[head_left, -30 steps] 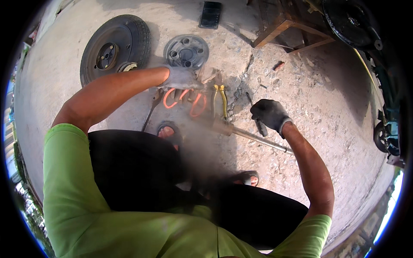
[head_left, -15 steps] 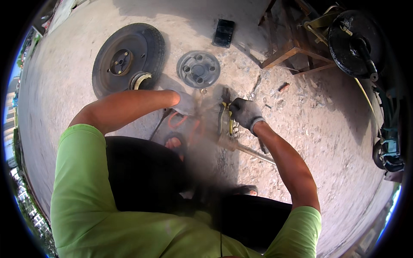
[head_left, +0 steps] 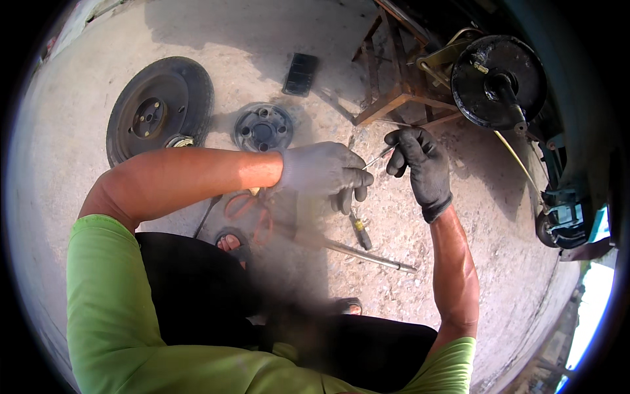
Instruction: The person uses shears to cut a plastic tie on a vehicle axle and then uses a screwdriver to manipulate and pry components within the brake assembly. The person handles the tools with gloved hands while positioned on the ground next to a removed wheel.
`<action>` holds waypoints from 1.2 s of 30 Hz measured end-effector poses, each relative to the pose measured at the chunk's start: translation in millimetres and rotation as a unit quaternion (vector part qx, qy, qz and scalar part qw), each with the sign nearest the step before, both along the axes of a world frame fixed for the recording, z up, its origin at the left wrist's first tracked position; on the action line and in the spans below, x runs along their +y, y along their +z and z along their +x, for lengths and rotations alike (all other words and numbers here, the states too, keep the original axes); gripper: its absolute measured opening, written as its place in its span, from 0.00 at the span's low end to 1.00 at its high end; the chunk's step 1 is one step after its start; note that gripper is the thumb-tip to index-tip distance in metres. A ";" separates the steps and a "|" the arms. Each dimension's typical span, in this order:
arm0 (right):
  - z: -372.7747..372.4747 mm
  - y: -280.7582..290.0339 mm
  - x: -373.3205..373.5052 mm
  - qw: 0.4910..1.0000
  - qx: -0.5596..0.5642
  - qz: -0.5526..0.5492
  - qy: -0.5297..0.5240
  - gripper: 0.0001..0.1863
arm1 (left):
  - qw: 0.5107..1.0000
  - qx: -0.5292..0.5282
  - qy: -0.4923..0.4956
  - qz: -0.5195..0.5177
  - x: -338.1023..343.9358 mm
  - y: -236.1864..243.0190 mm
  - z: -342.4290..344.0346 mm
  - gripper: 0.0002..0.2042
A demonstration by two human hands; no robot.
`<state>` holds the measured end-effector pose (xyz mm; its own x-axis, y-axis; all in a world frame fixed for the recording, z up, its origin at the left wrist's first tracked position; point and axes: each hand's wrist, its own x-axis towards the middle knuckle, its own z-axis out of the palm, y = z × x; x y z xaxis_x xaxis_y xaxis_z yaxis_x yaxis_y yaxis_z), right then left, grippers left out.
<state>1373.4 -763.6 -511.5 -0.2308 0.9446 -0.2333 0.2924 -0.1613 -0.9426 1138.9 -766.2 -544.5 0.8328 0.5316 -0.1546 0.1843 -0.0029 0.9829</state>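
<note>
Nearest, a steel bar [head_left: 373,257] is laid on the ground [head_left: 394,299], with a screwdriver [head_left: 361,234] just beyond it. Over the ground, a thin metal rod [head_left: 378,157] is held up between the gloved hands. One end seems to be pinched by the left hand [head_left: 321,169]; at the other, the fingers of the right hand [head_left: 423,164] are curled, but whether it is gripped cannot be told. The rod is judged light, stiff and perhaps slippery, best grasped mid-shaft by finger and thumb. Farther off, a disc [head_left: 263,127], a wheel [head_left: 172,98] and a black tray [head_left: 300,74] are seen.
</note>
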 end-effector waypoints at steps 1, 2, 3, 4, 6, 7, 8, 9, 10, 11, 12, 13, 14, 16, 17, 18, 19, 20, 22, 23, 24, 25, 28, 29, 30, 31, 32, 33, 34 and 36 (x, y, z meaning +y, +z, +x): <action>-4.6 3.3 -2.4 0.998 0.034 0.051 -0.035 0.18 | 0.996 -0.030 0.025 -0.082 1.9 14.9 8.2 0.18; -11.7 3.8 -6.4 0.993 0.055 0.092 -0.045 0.21 | 0.983 -0.057 0.053 -0.165 3.5 31.4 14.9 0.19; -7.1 9.3 -12.2 0.992 0.086 0.058 -0.065 0.21 | 0.980 -0.061 0.072 -0.175 5.9 52.6 28.1 0.20; -5.6 15.9 -18.8 0.989 0.124 0.025 -0.081 0.22 | 0.987 -0.048 0.073 -0.137 9.8 67.4 35.7 0.19; -1.2 27.8 -21.1 0.989 0.116 0.090 -0.011 0.23 | 0.993 -0.045 0.069 -0.085 12.3 75.0 50.5 0.18; -1.3 39.2 -21.4 0.989 0.115 0.098 0.002 0.23 | 0.994 -0.057 0.061 -0.070 10.6 72.7 59.0 0.17; -2.5 49.6 -21.5 0.987 0.117 0.107 0.017 0.23 | 0.995 -0.065 0.056 -0.054 9.6 71.7 65.0 0.16; -2.8 50.9 -21.6 0.987 0.096 0.131 0.005 0.22 | 0.997 -0.069 0.041 -0.021 11.6 70.6 70.2 0.15; -3.3 52.3 -21.5 0.985 0.074 0.154 -0.007 0.22 | 0.997 -0.073 0.026 0.011 15.2 69.5 74.8 0.14; -5.7 70.3 -26.2 0.990 0.096 0.102 -0.021 0.22 | 0.996 -0.077 0.012 0.043 18.4 67.0 77.2 0.13; -3.9 81.7 -30.1 0.991 0.116 0.051 -0.039 0.22 | 0.995 -0.087 0.008 0.051 19.0 68.0 81.2 0.15; 0.5 80.2 -29.6 0.990 0.109 0.073 -0.045 0.22 | 0.997 -0.075 0.014 0.034 19.0 67.8 82.3 0.16; 7.3 76.2 -28.9 0.989 0.101 0.093 -0.054 0.22 | 0.998 -0.063 0.017 0.015 17.2 73.5 80.7 0.17; 9.3 75.8 -27.7 0.986 0.115 0.099 -0.067 0.23 | 0.988 -0.141 0.020 -0.066 14.1 70.2 68.8 0.22; 9.3 75.3 -27.1 0.985 0.122 0.102 -0.073 0.23 | 0.975 -0.176 0.023 -0.138 15.1 65.7 63.9 0.23; 8.8 71.5 -25.7 0.982 0.145 0.095 -0.075 0.23 | 0.955 -0.209 0.026 -0.209 17.0 62.0 60.2 0.23; 9.3 66.9 -25.2 0.979 0.168 0.087 -0.078 0.24 | 0.929 -0.241 0.029 -0.278 17.5 58.3 56.9 0.24; 19.5 64.3 -23.3 0.984 0.158 0.068 -0.038 0.24 | 0.914 -0.273 0.028 -0.299 15.6 57.3 53.4 0.25; 22.1 56.5 -23.8 0.983 0.172 0.051 -0.047 0.24 | 0.915 -0.229 0.009 -0.331 17.3 56.7 48.6 0.26; 20.7 53.9 -23.0 0.982 0.180 0.042 -0.049 0.24 | 0.915 -0.207 0.002 -0.347 18.7 56.8 46.2 0.26; 27.0 47.3 -20.6 0.980 0.197 0.040 0.008 0.23 | 0.910 -0.226 -0.005 -0.347 18.9 47.2 46.1 0.23; 25.3 46.5 -20.2 0.983 0.183 0.030 0.003 0.24 | 0.926 -0.207 0.002 -0.317 18.4 42.2 44.9 0.22; 18.0 48.4 -23.4 0.991 0.126 0.026 -0.022 0.26 | 0.957 -0.151 0.042 -0.243 11.5 49.1 45.9 0.16; 17.5 47.9 -25.0 0.993 0.109 0.039 -0.015 0.26 | 0.965 -0.119 0.047 -0.229 10.3 52.1 45.7 0.15; 17.9 45.6 -26.3 0.994 0.091 0.052 -0.008 0.27 | 0.971 -0.086 0.052 -0.216 9.8 54.3 45.7 0.15; 18.1 42.9 -26.9 0.995 0.073 0.064 -0.001 0.27 | 0.976 -0.053 0.056 -0.201 9.9 55.7 45.9 0.14; 16.1 40.3 -26.4 0.994 0.059 0.095 0.008 0.27 | 0.981 -0.036 0.049 -0.182 10.7 55.8 46.2 0.13; 12.2 41.5 -28.0 0.992 0.066 0.102 -0.018 0.26 | 0.983 -0.038 0.048 -0.174 11.4 55.4 47.0 0.13; 4.7 45.5 -31.7 0.990 0.072 0.109 -0.044 0.25 | 0.984 -0.041 0.047 -0.166 12.2 54.7 47.9 0.14; -4.6 49.0 -39.0 0.987 0.084 0.129 -0.049 0.25 | 0.984 -0.049 0.053 -0.165 11.3 57.4 47.6 0.14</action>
